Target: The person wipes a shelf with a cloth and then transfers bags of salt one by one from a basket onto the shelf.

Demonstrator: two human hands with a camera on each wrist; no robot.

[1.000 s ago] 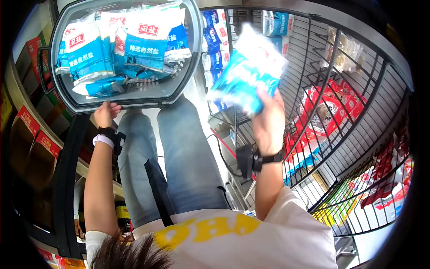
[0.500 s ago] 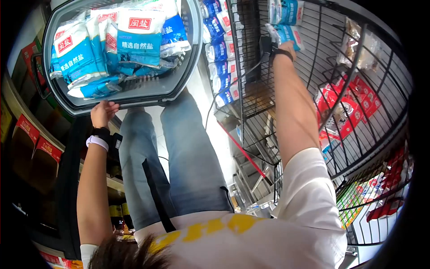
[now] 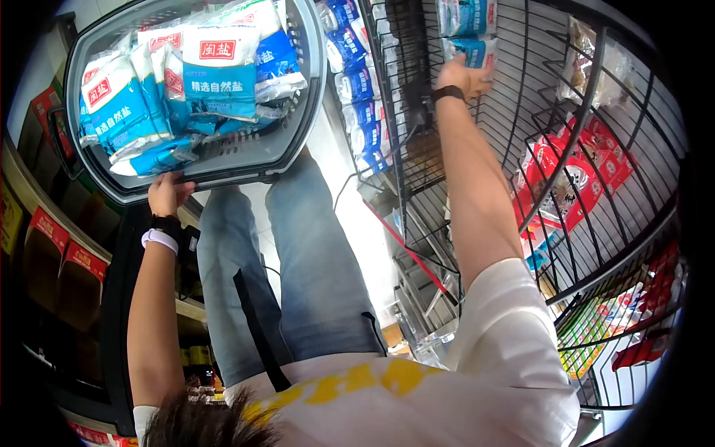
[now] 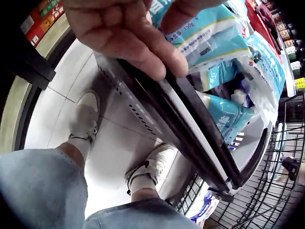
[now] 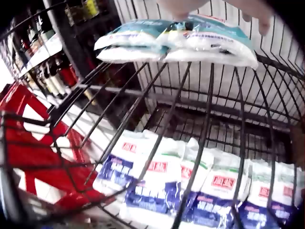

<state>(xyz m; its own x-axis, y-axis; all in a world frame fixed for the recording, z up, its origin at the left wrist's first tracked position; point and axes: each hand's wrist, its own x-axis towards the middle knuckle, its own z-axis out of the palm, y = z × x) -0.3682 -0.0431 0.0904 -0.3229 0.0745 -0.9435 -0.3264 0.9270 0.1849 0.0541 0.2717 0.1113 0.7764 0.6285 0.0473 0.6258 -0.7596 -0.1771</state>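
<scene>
My left hand point(image 3: 167, 195) grips the near rim of a grey plastic basket point(image 3: 246, 160). In the left wrist view its fingers point(image 4: 157, 62) lie over the dark rim bars. The basket holds several teal-and-white bags of salt point(image 3: 217, 78) and a blue-and-white one point(image 3: 277, 59). My right hand point(image 3: 463, 78) reaches out over a wire shelf, its fingers resting at a teal salt bag point(image 3: 478, 51). Another teal bag point(image 3: 468, 16) lies just beyond it. In the right wrist view the bags are stacked flat in two piles, the hand point(image 5: 209, 7) above the right pile point(image 5: 212, 45).
Blue-and-white salt bags point(image 3: 357, 86) stand in a row left of the wire rack point(image 3: 402, 160). Red packets point(image 3: 573, 175) and a clear packet point(image 3: 596, 67) lie farther right on the rack. A store shelf with red price tags point(image 3: 48, 216) runs along the left.
My right hand has carried a teal salt bag from mid-air onto the wire shelf, and its fingers have since eased. The left hand stays at the basket rim.
</scene>
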